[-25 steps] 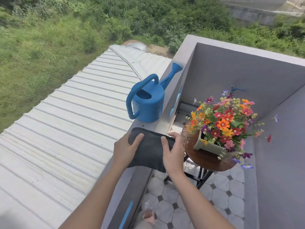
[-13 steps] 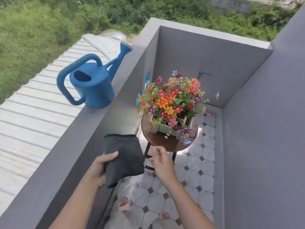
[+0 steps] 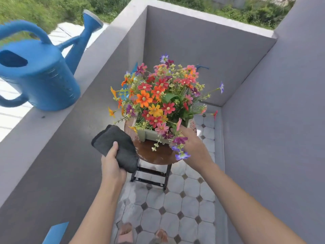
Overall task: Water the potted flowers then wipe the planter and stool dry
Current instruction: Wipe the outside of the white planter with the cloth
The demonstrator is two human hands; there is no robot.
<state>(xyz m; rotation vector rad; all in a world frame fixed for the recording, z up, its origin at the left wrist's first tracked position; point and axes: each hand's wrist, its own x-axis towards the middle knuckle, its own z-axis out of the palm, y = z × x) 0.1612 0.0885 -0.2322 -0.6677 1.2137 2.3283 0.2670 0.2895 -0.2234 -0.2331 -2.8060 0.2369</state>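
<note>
A pale green planter (image 3: 149, 133) full of orange, red and purple flowers (image 3: 158, 95) stands on a round brown stool (image 3: 151, 152) with a black frame. My left hand (image 3: 112, 164) grips a folded dark grey cloth (image 3: 117, 143) just left of the stool's rim. My right hand (image 3: 193, 143) reaches to the planter's near right corner and touches it; its fingers are partly hidden by blossoms. A blue watering can (image 3: 38, 73) sits on the grey parapet wall (image 3: 56, 120) at the left.
Grey walls (image 3: 272, 120) close in the narrow balcony on the left, back and right. White and grey floor tiles (image 3: 175, 208) look wet near the stool. My feet (image 3: 126, 231) show at the bottom edge. A white metal roof and greenery lie beyond the parapet.
The cloth came off the parapet; my left hand carried it down beside the stool. My right hand let go of it and reached to the planter. The view swung right and closer.
</note>
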